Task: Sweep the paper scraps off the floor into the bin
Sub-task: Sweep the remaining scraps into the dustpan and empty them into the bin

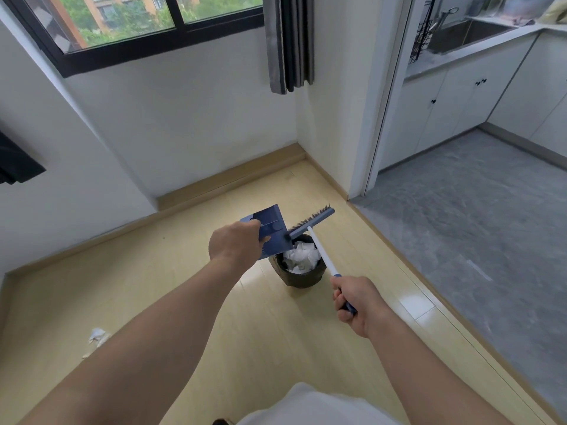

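Now left fingers (256,224) clench the dustpan (271,228) handle, left hand (234,245) knuckles up, pan tipped with its lip down over the bin (303,279). Right fingers (339,302) wrap the broom (322,256) grip at its low end; right hand (356,302) sits nearer the body, right of the bin. Broom's long axis runs from that hand up and left across the bin's mouth, with the brush head touching or just beside the pan's lip. White scraps (302,256) fill the bin to the rim. Likely step: brushing the last of a load out of the pan. Not finished — stray scraps (96,335) lie on the floor (184,302) low left, beside the left forearm, well apart from the bin and behind both tools. Left arm is nearer them — so the next move probably needs a turn left and back, pan lowered flat beside the pile, broom swung across from the right.
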